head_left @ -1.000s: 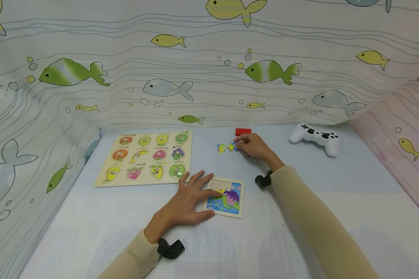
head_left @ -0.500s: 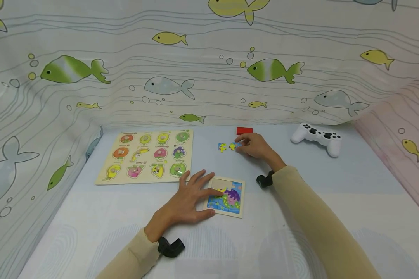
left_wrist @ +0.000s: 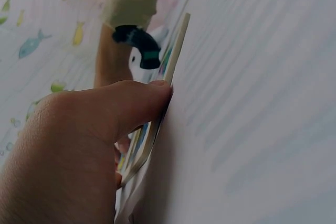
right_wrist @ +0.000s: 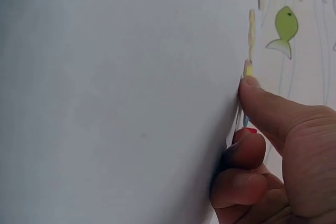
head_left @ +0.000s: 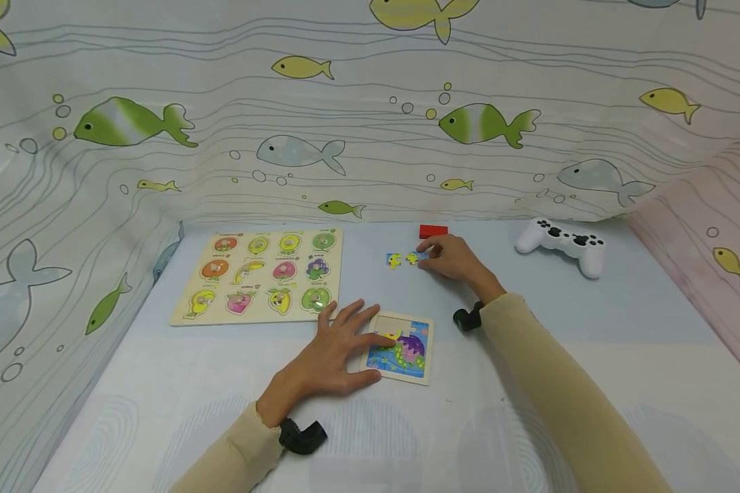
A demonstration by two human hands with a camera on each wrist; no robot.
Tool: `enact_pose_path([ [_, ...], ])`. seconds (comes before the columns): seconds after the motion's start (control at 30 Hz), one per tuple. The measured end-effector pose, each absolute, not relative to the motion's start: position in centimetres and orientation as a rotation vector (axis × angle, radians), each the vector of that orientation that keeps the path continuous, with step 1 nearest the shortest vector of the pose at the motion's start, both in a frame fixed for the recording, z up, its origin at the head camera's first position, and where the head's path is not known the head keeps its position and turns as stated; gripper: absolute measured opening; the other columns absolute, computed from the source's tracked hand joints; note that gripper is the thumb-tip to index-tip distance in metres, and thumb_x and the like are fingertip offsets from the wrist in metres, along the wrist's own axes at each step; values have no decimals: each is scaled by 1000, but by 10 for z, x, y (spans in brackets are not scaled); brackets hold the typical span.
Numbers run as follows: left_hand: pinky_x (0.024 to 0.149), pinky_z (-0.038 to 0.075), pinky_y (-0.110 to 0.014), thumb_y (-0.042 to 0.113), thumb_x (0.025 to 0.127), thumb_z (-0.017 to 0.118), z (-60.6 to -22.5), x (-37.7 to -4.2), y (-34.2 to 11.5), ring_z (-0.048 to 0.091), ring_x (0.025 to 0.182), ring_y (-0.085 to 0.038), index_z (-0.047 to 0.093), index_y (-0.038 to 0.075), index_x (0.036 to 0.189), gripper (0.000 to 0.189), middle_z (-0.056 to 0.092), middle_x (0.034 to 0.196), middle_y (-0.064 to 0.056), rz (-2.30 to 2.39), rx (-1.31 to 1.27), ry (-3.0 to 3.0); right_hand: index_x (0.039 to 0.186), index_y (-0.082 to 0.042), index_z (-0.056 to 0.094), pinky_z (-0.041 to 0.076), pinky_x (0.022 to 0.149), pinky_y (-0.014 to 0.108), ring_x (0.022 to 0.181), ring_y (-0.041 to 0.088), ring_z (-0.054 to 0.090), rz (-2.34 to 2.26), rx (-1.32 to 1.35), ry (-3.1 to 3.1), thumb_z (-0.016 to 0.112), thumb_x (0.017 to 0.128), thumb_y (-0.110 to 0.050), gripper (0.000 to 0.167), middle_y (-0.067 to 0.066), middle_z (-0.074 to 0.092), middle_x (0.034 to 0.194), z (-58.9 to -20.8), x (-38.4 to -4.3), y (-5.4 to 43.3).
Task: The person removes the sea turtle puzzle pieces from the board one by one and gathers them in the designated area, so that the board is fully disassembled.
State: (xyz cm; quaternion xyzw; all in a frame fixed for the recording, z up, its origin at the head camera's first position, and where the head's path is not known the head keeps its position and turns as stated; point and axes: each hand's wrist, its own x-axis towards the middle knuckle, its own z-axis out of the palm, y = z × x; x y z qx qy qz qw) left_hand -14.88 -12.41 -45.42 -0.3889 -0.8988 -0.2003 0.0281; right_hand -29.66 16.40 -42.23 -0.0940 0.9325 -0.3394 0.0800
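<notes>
In the head view a small square jigsaw tray (head_left: 429, 349) lies mid-table, partly filled with a purple and blue picture. Its upper left part shows bare wood. My left hand (head_left: 321, 359) rests on the tray with spread fingers, the index over the picture, the thumb at the near left edge. The left wrist view shows this thumb against the tray's rim (left_wrist: 180, 38). Farther back my right hand (head_left: 450, 259) pinches a blue and yellow jigsaw piece (head_left: 412, 258) at the table surface, its right side hidden by fingers. Just left lies a similar piece (head_left: 394, 260).
A wooden fruit peg puzzle board (head_left: 334, 270) lies at the left, close to my left fingertips. Behind my right hand is a red block (head_left: 434, 231). A white game controller (head_left: 561, 244) sits at the back right. Fish-print cloth (head_left: 370, 116) walls the back and sides.
The head view has shifted very slightly. Both hands, the tray and the jigsaw pieces keep their places.
</notes>
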Motion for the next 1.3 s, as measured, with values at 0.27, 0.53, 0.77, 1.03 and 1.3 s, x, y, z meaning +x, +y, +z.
enact_pose_path([
  [0.27, 116, 5, -74, 59, 88, 59, -455, -149, -124, 25, 155, -37, 63, 44, 135, 50, 37, 165, -8, -626, -1206, -2774, 129, -14, 71, 49, 69, 27, 96, 27, 56, -980, -239, 2787, 73, 93, -25, 37, 14, 66, 111, -422, -299, 164],
  [0.53, 116, 5, -73, 58, 88, 60, -454, -150, -124, 25, 155, -38, 63, 44, 135, 49, 37, 164, -8, -632, -1211, -2776, 131, -16, 70, 47, 55, 24, 85, 24, 55, -990, -201, 2772, 74, 93, -26, 40, 12, 64, 109, -424, -301, 165],
  [0.77, 116, 5, -74, 58, 87, 60, -454, -150, -124, 25, 155, -38, 63, 44, 135, 50, 38, 164, -8, -627, -1209, -2773, 129, -14, 71, 44, 51, 25, 67, 22, 54, -1017, -225, 2771, 74, 92, -25, 39, 13, 64, 105, -426, -301, 166],
  [1.03, 116, 6, -73, 59, 88, 59, -454, -150, -124, 25, 155, -38, 63, 44, 135, 49, 37, 165, -8, -613, -1207, -2783, 128, -15, 71, 44, 54, 25, 74, 22, 55, -1067, -224, 2758, 74, 92, -27, 38, 12, 65, 107, -426, -300, 169],
  [1.3, 116, 9, -73, 59, 89, 61, -452, -150, -125, 28, 154, -38, 65, 42, 134, 48, 39, 163, -8, -598, -1210, -2767, 125, -17, 71, 46, 68, 30, 87, 25, 54, -1226, -219, 2723, 67, 97, -35, 34, 11, 64, 109, -430, -291, 177],
])
